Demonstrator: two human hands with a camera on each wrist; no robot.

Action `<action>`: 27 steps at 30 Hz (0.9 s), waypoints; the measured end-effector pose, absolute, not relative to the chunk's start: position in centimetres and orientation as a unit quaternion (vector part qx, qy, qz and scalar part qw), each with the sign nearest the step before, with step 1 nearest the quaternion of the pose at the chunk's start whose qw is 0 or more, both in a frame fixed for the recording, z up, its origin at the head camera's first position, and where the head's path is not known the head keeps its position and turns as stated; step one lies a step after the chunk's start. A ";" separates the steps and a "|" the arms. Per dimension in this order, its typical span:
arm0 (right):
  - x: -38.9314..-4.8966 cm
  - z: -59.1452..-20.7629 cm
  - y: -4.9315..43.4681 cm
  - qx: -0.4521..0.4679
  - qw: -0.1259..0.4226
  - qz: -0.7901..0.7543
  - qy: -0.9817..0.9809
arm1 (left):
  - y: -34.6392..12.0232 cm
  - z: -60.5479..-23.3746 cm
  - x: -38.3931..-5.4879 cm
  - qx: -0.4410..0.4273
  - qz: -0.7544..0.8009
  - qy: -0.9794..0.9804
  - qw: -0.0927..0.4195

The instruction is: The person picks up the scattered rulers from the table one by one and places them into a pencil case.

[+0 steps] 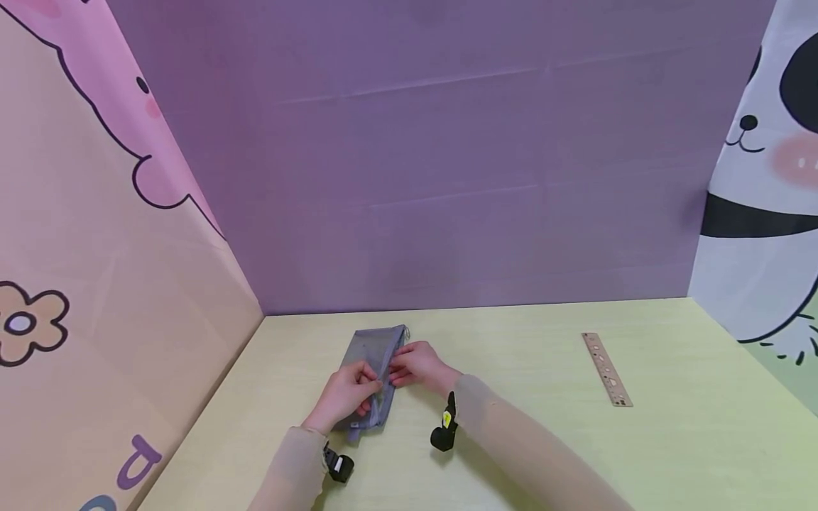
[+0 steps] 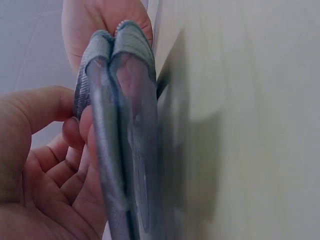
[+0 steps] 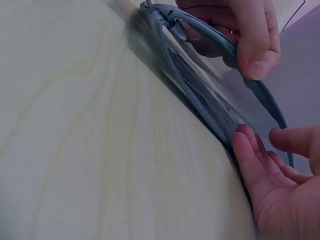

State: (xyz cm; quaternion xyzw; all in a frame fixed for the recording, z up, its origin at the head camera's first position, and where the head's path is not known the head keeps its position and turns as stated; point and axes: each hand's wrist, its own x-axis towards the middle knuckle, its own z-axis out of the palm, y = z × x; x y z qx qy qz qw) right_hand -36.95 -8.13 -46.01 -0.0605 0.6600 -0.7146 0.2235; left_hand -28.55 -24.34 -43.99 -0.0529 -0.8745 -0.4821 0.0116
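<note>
A grey mesh zipper pouch (image 1: 369, 346) lies on the table left of centre, its zipped side unzipped and turned to the right. My left hand (image 1: 345, 394) pinches the upper zipper edge (image 3: 267, 101) between thumb and fingertips, lifting it away from the lower edge. At the mouth, my right hand (image 1: 423, 365) has its fingers (image 3: 250, 162) extended against the lower edge, thumb apart from them. The right wrist view looks into the gap, where folds of the lining show. In the left wrist view the two zipper edges (image 2: 132, 42) stand side by side.
A pinkish stencil ruler (image 1: 607, 369) with cut-out shapes lies on the right of the pale wooden table (image 1: 511, 341). A purple backdrop (image 1: 447, 177) rises behind it, with printed cartoon panels at both sides. Small black cameras (image 1: 444, 436) sit at the wrists.
</note>
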 end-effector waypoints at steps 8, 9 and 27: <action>-36.4 -45.6 -8.0 -0.064 0.231 -0.705 0.667 | -24.2 -43.9 -28.8 -0.054 -0.480 -0.876 0.011; -36.3 -45.5 -8.0 -0.061 0.232 -0.705 0.667 | -24.3 -43.8 -28.8 -0.054 -0.480 -0.875 0.010; -34.6 -45.5 -6.7 -0.131 0.191 -0.644 0.729 | -24.2 -44.0 -28.8 -0.051 -0.477 -0.877 0.013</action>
